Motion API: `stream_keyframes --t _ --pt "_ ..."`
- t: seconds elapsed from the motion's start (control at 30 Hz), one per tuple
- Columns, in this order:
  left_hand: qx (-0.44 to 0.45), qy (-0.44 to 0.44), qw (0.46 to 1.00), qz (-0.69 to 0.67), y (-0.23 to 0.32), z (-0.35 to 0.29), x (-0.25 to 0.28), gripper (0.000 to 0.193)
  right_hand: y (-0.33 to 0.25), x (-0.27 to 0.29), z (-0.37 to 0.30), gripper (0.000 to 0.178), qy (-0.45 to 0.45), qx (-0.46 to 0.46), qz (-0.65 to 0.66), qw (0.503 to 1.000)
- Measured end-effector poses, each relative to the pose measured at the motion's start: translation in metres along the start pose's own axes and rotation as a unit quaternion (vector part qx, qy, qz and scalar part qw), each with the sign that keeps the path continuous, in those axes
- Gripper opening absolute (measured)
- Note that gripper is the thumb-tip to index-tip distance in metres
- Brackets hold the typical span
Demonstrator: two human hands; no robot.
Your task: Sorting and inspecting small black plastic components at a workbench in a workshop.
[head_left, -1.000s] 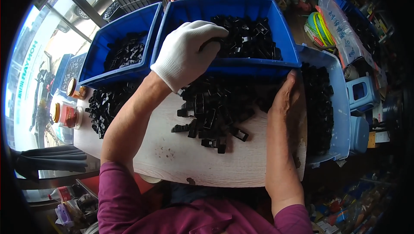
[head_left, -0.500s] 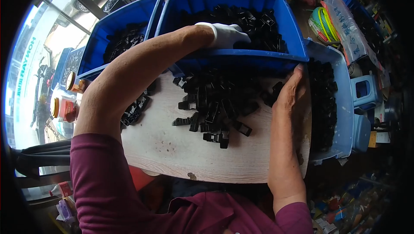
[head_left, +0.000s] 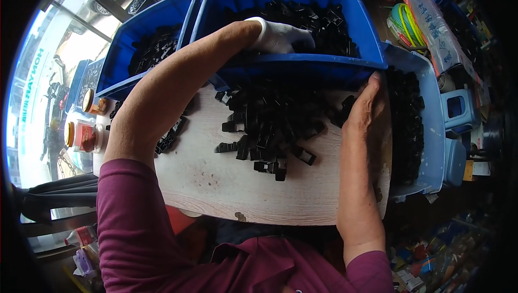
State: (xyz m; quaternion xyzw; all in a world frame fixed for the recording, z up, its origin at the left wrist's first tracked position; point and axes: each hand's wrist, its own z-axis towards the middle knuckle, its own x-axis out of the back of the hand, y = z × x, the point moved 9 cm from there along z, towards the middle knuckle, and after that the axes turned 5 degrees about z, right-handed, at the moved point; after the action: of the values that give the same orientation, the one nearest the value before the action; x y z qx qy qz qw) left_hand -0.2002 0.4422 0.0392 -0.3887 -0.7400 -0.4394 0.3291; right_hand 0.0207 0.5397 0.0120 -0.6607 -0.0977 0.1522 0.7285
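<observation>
A white glove covers my left hand (head_left: 279, 38), which reaches over the near rim into a large blue bin (head_left: 302, 65). Its fingers point right and dip among small black plastic parts (head_left: 324, 20), so their tips and anything in them are hidden. My bare right hand (head_left: 365, 98) is at the bin's near right corner, its thumb up against the wall and the other fingers mostly out of sight. Below the bin, a loose heap of black clip-like plastic parts (head_left: 264, 125) lies on the pale wooden table (head_left: 216, 185). More black parts (head_left: 171, 137) lie beside my left arm.
A smaller blue bin (head_left: 124, 44) of black parts adjoins on the left. On the right stands a light blue tub (head_left: 429, 131) of similar parts, with blue plastic stools (head_left: 458, 110) beyond. Two lidded jars (head_left: 83, 135) stand near the table's left edge.
The view has shifted slightly. My left hand remains inside the large bin, its fingers a little more curled at the parts; my right hand stays at the corner.
</observation>
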Motion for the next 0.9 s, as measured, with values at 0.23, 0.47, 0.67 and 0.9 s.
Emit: stream_keyframes --t 0.23,0.47,0.67,0.9 --pt "-0.014 -0.01 0.999 -0.036 0.013 0.003 0.005 0.061 0.008 0.003 0.0 0.062 0.072 0.034 0.029 0.996" --pt "-0.032 0.01 0.999 0.011 0.017 0.008 0.004 0.057 0.012 0.009 0.006 0.064 0.049 0.027 0.061 0.997" --pt "-0.142 0.081 0.986 0.031 0.027 -0.004 0.019 0.049 -0.016 -0.003 -0.002 0.057 0.019 0.097 -0.139 0.985" --pt "-0.182 0.006 0.983 -0.036 0.033 -0.002 0.011 0.055 -0.032 -0.008 -0.012 0.022 0.031 0.218 -0.13 0.967"
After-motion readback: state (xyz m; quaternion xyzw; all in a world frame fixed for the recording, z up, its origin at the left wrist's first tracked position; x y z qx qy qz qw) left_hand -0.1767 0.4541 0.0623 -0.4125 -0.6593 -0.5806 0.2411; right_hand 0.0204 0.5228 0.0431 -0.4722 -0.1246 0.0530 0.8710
